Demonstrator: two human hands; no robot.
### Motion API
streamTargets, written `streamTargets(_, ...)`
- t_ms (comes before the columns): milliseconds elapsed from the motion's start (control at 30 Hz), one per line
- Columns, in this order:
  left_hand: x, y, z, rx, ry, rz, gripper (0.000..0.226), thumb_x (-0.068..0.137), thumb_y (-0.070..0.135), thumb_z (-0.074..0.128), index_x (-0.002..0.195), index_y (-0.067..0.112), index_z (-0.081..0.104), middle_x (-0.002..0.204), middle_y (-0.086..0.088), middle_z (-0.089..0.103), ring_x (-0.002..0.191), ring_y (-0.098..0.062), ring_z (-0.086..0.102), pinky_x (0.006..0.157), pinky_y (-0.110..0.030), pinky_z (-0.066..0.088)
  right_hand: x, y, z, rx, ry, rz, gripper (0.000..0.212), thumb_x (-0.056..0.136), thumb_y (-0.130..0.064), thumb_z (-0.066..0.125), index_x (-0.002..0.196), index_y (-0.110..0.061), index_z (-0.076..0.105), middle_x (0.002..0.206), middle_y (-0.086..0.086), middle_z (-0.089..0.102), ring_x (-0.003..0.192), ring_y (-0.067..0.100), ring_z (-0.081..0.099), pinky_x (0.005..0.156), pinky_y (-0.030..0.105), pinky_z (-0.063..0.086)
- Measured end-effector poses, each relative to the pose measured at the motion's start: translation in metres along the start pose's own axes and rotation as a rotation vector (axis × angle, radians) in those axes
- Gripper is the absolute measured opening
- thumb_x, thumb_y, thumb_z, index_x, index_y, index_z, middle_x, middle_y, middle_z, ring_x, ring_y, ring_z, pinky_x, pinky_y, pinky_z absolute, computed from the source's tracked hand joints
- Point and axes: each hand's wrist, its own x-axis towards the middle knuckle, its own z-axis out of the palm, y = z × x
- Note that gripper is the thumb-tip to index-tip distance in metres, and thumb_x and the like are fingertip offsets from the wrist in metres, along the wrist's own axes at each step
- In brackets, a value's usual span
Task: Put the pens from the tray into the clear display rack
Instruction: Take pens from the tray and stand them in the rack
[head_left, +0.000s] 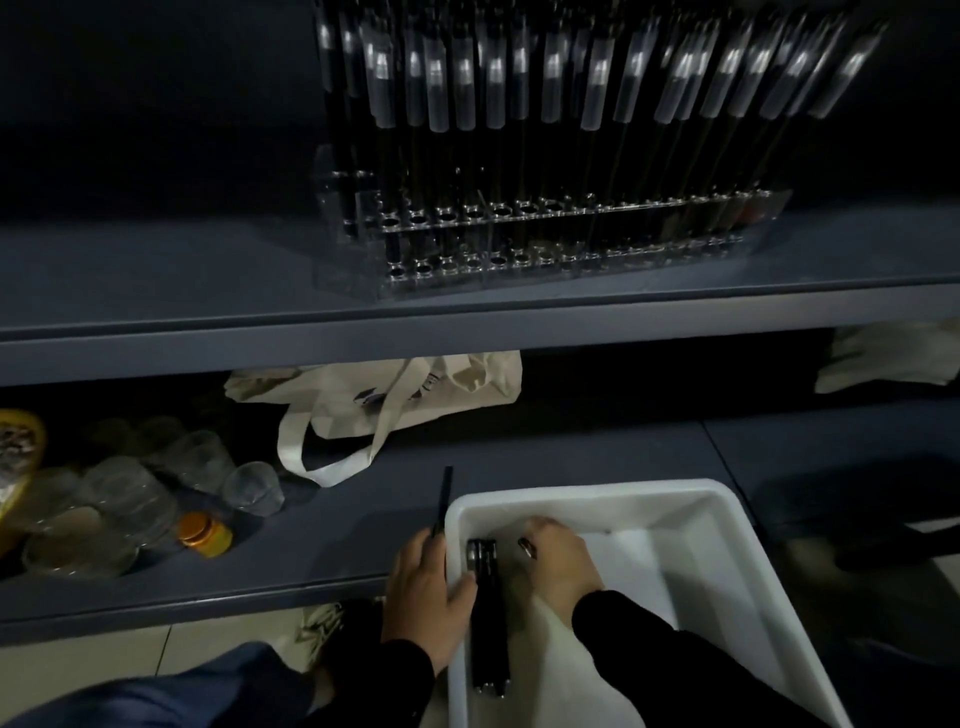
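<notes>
The picking step is in hand: the left hand (423, 587) grips one pen (443, 501) at the tray (727, 551) rim, the right hand (558, 558) pinches another inside, and next both must go up into free rack (519, 228) holes.

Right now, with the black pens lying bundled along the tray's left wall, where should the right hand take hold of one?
A judgement: pinch a pen from the black pens near the far, capped end, coming from above and the right. They lie flat, lengthwise against the white tray's left wall, so that side is blocked; the right hand already hovers there.
</notes>
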Motion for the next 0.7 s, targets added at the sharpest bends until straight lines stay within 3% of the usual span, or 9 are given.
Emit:
streamTargets(167, -0.002, 0.022, -0.028, 0.033, 0.064, 0.047, 0.069, 0.097, 0.038, 0.047, 0.152, 0.016, 0.013, 0.158, -0.002, 0.006, 0.145, -0.018, 0.012, 0.116, -0.026, 0.015, -0.021, -0.023, -0.075, 0.055, 0.189, -0.237, 0.020, 0.092, -0.011, 0.053, 0.110, -0.016, 0.059, 0.099, 0.002, 0.065, 0.092, 0.016, 0.062, 0.080, 0.024, 0.046)
streamTargets(233, -0.004, 0.037, -0.051, -0.047, 0.242, 0.180, 0.063, 0.093, 0.026, 0.056, 0.148, 0.013, 0.028, 0.154, -0.004, 0.022, 0.141, -0.020, 0.025, 0.113, -0.028, 0.024, -0.031, -0.046, -0.120, 0.218, 0.323, -0.373, 0.028, 0.088, -0.004, 0.061, 0.101, -0.030, 0.061, 0.087, -0.006, 0.063, 0.082, 0.005, 0.061, 0.076, 0.018, 0.048)
streamTargets(300, -0.005, 0.050, -0.075, -0.049, 0.501, 0.386, 0.052, 0.087, 0.024, 0.056, 0.136, 0.013, 0.045, 0.138, -0.005, 0.040, 0.126, -0.021, 0.040, 0.102, -0.036, 0.038, -0.042, -0.076, -0.174, 0.377, 0.431, -0.470, 0.046, 0.086, -0.002, 0.064, 0.094, -0.046, 0.055, 0.089, -0.015, 0.063, 0.083, 0.000, 0.062, 0.078, 0.014, 0.050)
streamTargets(400, -0.007, 0.074, -0.116, -0.079, 0.698, 0.528, 0.050, 0.083, 0.034, 0.043, 0.129, 0.015, 0.041, 0.127, -0.007, 0.039, 0.116, -0.023, 0.041, 0.099, -0.033, 0.039, -0.058, -0.130, -0.250, 0.534, 0.631, -0.657, 0.051, 0.087, -0.005, 0.065, 0.095, -0.055, 0.053, 0.095, -0.025, 0.061, 0.092, 0.002, 0.063, 0.084, 0.016, 0.051)
streamTargets(467, -0.003, 0.089, -0.143, -0.162, 0.813, 0.552, 0.052, 0.083, 0.033, 0.044, 0.130, 0.012, 0.038, 0.130, -0.010, 0.036, 0.119, -0.026, 0.040, 0.104, -0.028, 0.032, -0.065, -0.160, -0.289, 0.625, 0.746, -0.758, 0.048, 0.088, -0.003, 0.064, 0.096, -0.049, 0.053, 0.094, -0.025, 0.061, 0.094, 0.003, 0.063, 0.086, 0.018, 0.051)
streamTargets(600, 0.010, 0.117, -0.190, -0.180, 0.862, 0.519, 0.054, 0.088, 0.033, 0.052, 0.136, 0.013, 0.036, 0.138, -0.008, 0.035, 0.126, -0.024, 0.038, 0.105, -0.038, 0.030, -0.065, -0.200, -0.327, 0.707, 0.779, -0.792, 0.034, 0.090, -0.003, 0.061, 0.099, -0.034, 0.050, 0.097, -0.011, 0.058, 0.092, 0.006, 0.061, 0.082, 0.017, 0.050)
streamTargets(700, 0.020, 0.131, -0.213, -0.152, 0.755, 0.449, 0.055, 0.092, 0.025, 0.062, 0.141, 0.013, 0.040, 0.140, -0.006, 0.040, 0.128, -0.021, 0.037, 0.107, -0.036, 0.028, -0.056, -0.211, -0.328, 0.723, 0.720, -0.750, 0.028, 0.091, -0.003, 0.060, 0.102, -0.027, 0.052, 0.102, -0.006, 0.058, 0.097, 0.010, 0.061, 0.085, 0.018, 0.051)
